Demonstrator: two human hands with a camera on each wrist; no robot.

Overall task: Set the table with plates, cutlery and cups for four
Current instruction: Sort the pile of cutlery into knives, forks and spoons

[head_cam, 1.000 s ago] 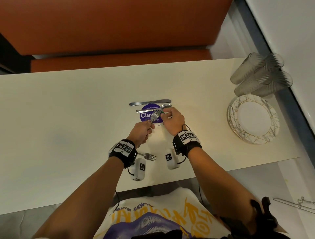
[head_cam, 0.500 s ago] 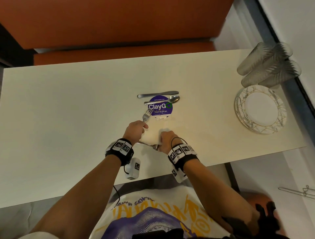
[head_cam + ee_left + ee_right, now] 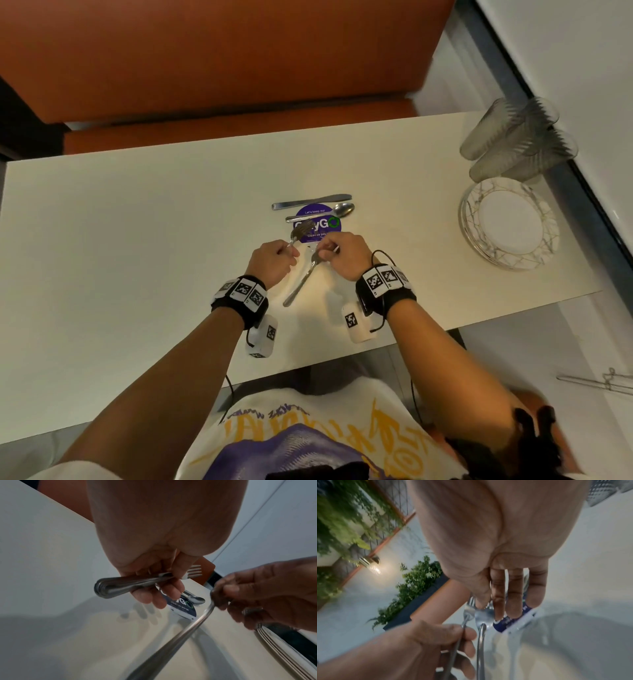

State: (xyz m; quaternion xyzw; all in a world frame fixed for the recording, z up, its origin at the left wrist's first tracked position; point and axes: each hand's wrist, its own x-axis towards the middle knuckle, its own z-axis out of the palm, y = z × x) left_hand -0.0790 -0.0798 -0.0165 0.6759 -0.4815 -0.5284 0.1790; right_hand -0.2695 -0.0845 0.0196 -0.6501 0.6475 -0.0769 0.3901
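table (image 3: 137, 240): cream | centre: knife (image 3: 311, 201), spoon (image 3: 322, 212), purple sticker (image 3: 320, 224) | right: plates (image 3: 510, 224), cups (image 3: 517, 140)

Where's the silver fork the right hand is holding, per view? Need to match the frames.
Head: silver fork at centre, slanting down-left from the right hand.
Left wrist: its handle runs diagonally across the lower middle, up to the right hand.
Right wrist: lower centre, head under the fingers.
Shared landmark: round purple sticker.

"Let's keep our" on purple sticker (image 3: 317, 222)
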